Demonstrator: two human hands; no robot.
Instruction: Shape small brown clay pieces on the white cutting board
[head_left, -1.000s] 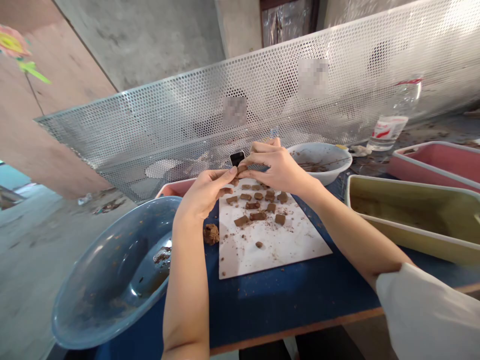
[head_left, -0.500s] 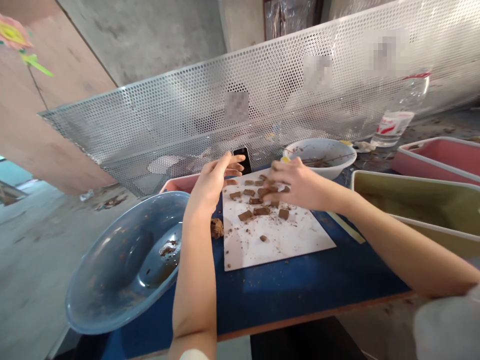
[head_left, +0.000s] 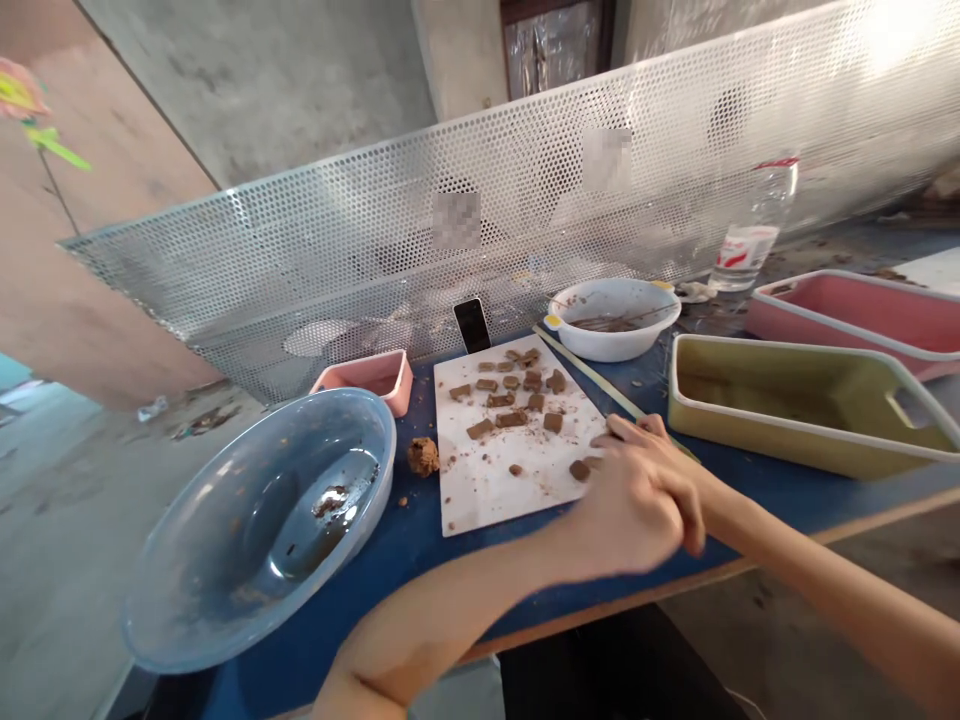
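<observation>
My left hand (head_left: 634, 510) reaches across the front right corner of a white board (head_left: 480, 500), fingers curled in; what they may hold is hidden. Behind it, and partly covered by it, is my right hand (head_left: 649, 440); most of its fingers are out of sight. The two hands overlap, and I cannot tell whether they touch. A small brown lump (head_left: 580, 469) lies on the board just left of my left hand. Several brown clay-like blocks (head_left: 511, 419) and crumbs are spread over the board. A rough brown lump (head_left: 423, 456) rests beside the board's left edge.
A blue basin (head_left: 225, 500) with murky liquid stands left, near a small pink tub (head_left: 405, 385). A phone (head_left: 472, 326) leans against the perforated metal screen (head_left: 337, 250). Rightward are a pale strip (head_left: 589, 375), white bowl (head_left: 619, 345), olive bin (head_left: 772, 435), pink bin (head_left: 847, 320) and bottle (head_left: 746, 250).
Both hands have left the back of the board. My left hand swung right and toward me; my right hand drew back to the right. A brown lump now shows near the front right corner.
</observation>
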